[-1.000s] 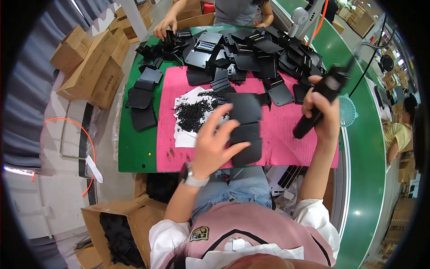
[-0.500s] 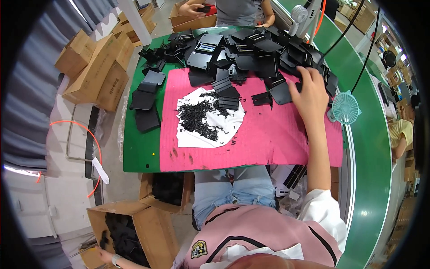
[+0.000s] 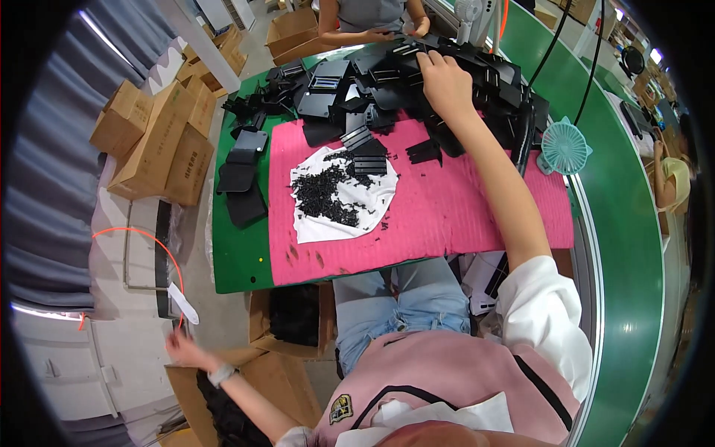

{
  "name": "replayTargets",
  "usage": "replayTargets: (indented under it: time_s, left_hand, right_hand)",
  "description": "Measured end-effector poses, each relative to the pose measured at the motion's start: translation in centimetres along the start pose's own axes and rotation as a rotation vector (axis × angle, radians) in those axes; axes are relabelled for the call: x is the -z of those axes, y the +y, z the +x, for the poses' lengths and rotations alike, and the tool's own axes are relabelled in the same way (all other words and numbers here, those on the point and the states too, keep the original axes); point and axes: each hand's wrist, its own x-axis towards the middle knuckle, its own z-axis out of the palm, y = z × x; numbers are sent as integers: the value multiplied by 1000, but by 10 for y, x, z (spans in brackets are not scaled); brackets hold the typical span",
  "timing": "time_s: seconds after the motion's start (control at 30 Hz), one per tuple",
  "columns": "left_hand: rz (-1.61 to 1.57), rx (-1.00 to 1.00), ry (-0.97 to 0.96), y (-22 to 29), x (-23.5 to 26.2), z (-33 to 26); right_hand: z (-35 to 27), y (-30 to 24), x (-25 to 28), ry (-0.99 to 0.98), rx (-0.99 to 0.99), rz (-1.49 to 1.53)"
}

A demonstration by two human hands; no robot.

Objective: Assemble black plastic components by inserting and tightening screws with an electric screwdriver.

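The right hand (image 3: pixel 447 83) reaches into the heap of flat black plates (image 3: pixel 316 104) on the far side of the green bench (image 3: pixel 237 257). The left hand (image 3: pixel 188 352), well apart, hangs near an open brown cardboard box (image 3: pixel 279 384). Blur and overlap leave me unable to tell whether either of the 2 hands grips anything.

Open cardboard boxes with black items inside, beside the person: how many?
2: an upper box just left of the jeans, and a lower box near the left hand. Others may be hidden.
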Motion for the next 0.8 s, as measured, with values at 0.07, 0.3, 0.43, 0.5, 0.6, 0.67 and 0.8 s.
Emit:
replayTargets:
  time_s: [0.07,0.3,0.43,0.5,0.6,0.67,0.8]
  left_hand:
    - [-145,-132,-241,73,-76,-59]
    - [-1004,233,-1424,216,-224,-212]
    - [-981,274,-1249,229,-245,-225]
    - [-991,279,-1226,221,-255,-216]
    - [-1015,241,-1193,201,-268,-198]
    - [-942,259,-1204,195,-267,-192]
    - [-936,387,-1269,190,-264,-192]
  right_hand:
    - [-14,-13,32,272,28,135]
    - [-75,-67,117,295,374,401]
    - [-89,-83,114,133,457,587]
    - [-84,-78,107,24,368,862]
    - [-80,-76,78,-88,254,822]
    - [-81,-81,67,-197,281,825]
    - [-76,-90,55,-348,405,782]
